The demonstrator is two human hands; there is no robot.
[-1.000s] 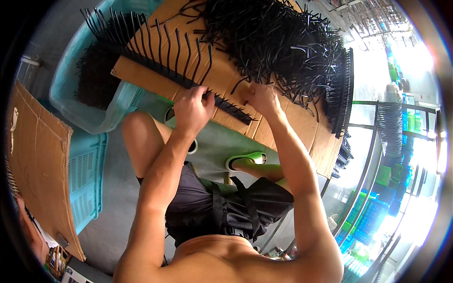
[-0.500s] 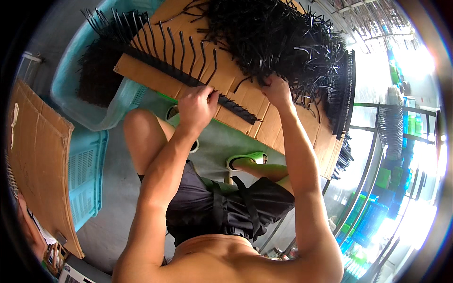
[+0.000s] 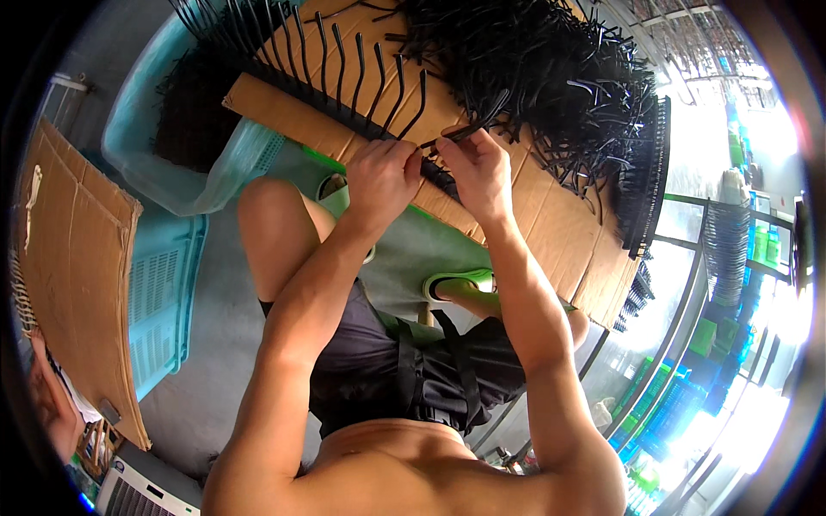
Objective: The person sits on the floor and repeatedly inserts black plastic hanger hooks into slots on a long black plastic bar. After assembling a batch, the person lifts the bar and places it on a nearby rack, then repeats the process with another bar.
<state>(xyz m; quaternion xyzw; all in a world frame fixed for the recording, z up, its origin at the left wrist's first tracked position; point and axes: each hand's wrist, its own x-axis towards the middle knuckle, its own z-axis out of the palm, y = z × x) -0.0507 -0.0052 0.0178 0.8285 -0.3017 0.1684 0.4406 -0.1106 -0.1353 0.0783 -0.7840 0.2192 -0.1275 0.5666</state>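
Note:
A long black bar lies slantwise across the cardboard-topped surface, with a row of curved black prongs standing along it. My left hand is closed around the bar near its lower right end. Close beside it, my right hand pinches a slim, bent black strip. The strip's inner end meets the bar by my left fingertips; whether it is seated there is hidden by the fingers. Beyond my right hand rises a heap of loose black strips.
The cardboard covers the work surface. More black pronged bars stand along its right edge. At left are a blue bin holding dark material, a blue crate and an upright cardboard sheet. Another person's arm shows at far left.
My right hand has come from the heap to the bar beside my left hand, bringing a bent strip. The view has shifted a little.

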